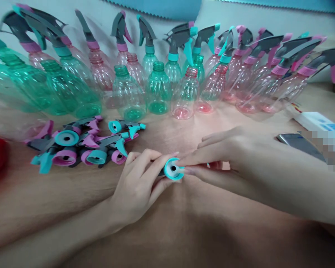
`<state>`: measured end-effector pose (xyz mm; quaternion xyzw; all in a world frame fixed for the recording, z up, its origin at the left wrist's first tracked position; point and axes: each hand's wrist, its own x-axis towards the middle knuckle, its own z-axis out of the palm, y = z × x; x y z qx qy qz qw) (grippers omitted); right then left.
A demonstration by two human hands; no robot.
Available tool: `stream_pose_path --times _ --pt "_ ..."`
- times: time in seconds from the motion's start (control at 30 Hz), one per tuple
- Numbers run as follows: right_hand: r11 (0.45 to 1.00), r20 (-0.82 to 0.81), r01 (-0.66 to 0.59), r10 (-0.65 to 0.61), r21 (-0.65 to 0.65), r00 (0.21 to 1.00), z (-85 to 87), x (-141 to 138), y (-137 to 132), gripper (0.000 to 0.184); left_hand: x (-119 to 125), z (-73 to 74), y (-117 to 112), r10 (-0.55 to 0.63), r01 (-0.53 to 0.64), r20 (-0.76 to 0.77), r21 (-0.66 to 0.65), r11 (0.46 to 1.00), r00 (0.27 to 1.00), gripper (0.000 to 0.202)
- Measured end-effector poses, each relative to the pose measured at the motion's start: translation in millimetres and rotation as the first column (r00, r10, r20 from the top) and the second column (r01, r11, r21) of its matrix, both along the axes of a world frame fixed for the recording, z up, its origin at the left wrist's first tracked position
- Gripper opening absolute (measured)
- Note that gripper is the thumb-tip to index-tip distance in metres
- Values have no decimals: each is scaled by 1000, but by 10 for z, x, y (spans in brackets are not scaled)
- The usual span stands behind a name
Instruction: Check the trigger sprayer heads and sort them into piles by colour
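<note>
Sprayer (170, 172) gripped in left hand (138, 182), beside loose heads (89, 140); right hand (226, 150) at its collar (165, 169), hold unclear. Back bottles (173, 71) topped; several front bottles (158, 91) not yet.

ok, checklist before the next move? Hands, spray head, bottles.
1. Left hand grip on spray head: ok, held.
2. Collar opening exposed: ok, faces the camera.
3. Tube in collar's centre hole: not ok, none shows.
4. Right hand at collar: ok, thumb and finger at its right edge.
5. Small part pinched in right hand: cannot tell.
6. Uncapped green bottle upright: ok.
</note>
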<state>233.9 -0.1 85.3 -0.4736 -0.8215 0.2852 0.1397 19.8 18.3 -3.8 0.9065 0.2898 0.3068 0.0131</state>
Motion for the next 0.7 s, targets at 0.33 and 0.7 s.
stream_pose_path --times 0.33,0.7 --pt "992 158 -109 99 56 982 -17 -38 -54 25 11 -8 -17 -12 12 14 20 1000 1000 31" --pt "993 27 -112 111 33 993 -23 -36 -28 20 7 -14 -7 -33 34 27 -28 999 999 31"
